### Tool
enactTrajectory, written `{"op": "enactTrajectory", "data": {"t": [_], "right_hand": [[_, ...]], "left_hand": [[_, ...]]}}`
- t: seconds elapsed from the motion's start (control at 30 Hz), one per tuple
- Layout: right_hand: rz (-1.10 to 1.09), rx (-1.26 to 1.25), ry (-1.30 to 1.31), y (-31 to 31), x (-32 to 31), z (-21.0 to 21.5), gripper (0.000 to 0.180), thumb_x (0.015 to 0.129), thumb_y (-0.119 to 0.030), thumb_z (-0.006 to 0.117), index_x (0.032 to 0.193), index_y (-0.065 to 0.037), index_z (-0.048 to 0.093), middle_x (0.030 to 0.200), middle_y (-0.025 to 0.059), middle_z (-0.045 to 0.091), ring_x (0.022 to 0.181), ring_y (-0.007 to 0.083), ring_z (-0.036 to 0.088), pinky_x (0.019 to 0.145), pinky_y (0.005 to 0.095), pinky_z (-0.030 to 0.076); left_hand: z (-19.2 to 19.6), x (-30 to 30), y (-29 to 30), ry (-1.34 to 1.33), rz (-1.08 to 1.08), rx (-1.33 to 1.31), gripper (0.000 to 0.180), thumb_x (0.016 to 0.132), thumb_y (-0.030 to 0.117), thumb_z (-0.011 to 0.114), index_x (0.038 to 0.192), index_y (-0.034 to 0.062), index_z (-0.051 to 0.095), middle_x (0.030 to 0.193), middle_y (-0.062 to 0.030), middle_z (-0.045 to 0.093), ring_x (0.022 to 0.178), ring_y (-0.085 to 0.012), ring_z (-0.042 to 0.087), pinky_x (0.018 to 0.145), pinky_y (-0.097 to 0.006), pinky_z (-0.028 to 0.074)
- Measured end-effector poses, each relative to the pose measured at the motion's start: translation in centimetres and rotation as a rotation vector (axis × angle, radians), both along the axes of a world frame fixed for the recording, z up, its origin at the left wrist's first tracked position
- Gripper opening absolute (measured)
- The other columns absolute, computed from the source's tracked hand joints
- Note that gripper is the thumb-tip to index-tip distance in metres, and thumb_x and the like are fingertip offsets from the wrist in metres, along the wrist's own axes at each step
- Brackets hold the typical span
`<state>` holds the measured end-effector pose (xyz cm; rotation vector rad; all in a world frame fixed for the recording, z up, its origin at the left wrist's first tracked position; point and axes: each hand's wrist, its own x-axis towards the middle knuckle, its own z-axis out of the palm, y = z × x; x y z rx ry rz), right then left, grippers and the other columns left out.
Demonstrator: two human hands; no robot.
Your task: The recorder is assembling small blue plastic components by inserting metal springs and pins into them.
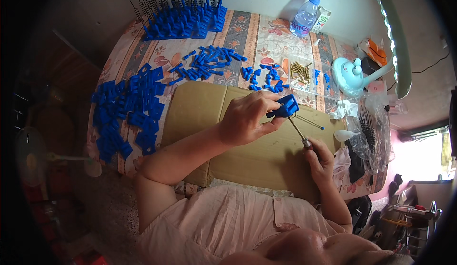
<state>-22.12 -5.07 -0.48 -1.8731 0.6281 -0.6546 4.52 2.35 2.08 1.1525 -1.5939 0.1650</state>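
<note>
My left hand [245,117] grips a blue plastic part [286,106] above the brown cardboard [247,155]. In my right hand [320,159] is a screwdriver [298,130]. Its shaft slants up and left, and the tip meets the underside of the blue part, where the exact contact is hidden. A thin wire with a blue end [322,128] sticks out from the same part toward the right. Beyond my hands lie small blue cone-shaped pieces [273,77] and a clear tray [309,91] with brass-coloured screws [301,72].
Blue plates [128,108] are heaped at the left, longer blue pieces [204,62] behind the cardboard. Blue bases with upright coiled wires [185,22] fill the far left. At the back right stand a bottle [305,17] and a lamp [350,77]; plastic bags [376,131] lie right.
</note>
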Motion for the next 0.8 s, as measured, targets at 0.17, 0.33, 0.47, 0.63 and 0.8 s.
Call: {"op": "enactTrajectory", "data": {"t": [0.17,0.33,0.47,0.63,0.8], "right_hand": [[-0.045,0.073,0.008,0.9,0.6,0.3,0.033,0.084,0.002,0.061,0.117,-0.002,0.057,0.091,0.0027,0.055,0.084,0.0101,0.051,0.077,0.0233,0.041],[-0.053,0.173,-0.015,0.6,-0.4,-1.0,0.029,0.085,0.001,0.061,0.113,0.000,0.057,0.092,0.0030,0.056,0.084,0.0099,0.052,0.078,0.0220,0.041],[-0.001,0.064,-0.051,0.4,0.2,0.1,0.030,0.085,0.001,0.061,0.114,-0.001,0.057,0.093,0.0021,0.057,0.085,0.0089,0.053,0.079,0.0220,0.042],[-0.046,0.142,0.025,1.0,0.6,1.3,0.029,0.085,0.001,0.061,0.113,-0.001,0.057,0.092,0.0017,0.057,0.086,0.0086,0.053,0.080,0.0228,0.043],[-0.096,0.231,-0.099,1.1,0.4,0.1,0.025,0.085,0.000,0.063,0.109,-0.002,0.056,0.090,0.0007,0.055,0.084,0.0083,0.051,0.078,0.0233,0.043]], "left_hand": [[-0.3,0.1,-0.2,0.033,0.004,0.046,0.033,0.073,0.015,0.079,0.093,0.0073,0.054,0.098,-0.0123,0.066,0.090,-0.0277,0.066,0.074,-0.036,0.055],[-0.2,0.1,-0.2,0.056,-0.001,0.062,0.037,0.071,0.009,0.080,0.096,0.0070,0.053,0.102,-0.0141,0.066,0.076,-0.0219,0.067,0.066,-0.032,0.055],[-0.4,0.2,-0.2,0.084,-0.007,0.064,0.038,0.071,0.007,0.080,0.097,0.0064,0.052,0.103,-0.0155,0.066,0.073,-0.0202,0.066,0.065,-0.031,0.054],[-0.5,0.2,-0.3,0.066,-0.007,0.070,0.038,0.071,0.007,0.080,0.097,0.0061,0.052,0.103,-0.0156,0.065,0.073,-0.0202,0.066,0.065,-0.031,0.054],[-0.4,0.1,-0.3,0.052,0.002,0.056,0.038,0.071,0.007,0.080,0.097,0.0058,0.053,0.103,-0.0156,0.065,0.073,-0.0201,0.066,0.065,-0.030,0.055]]}}
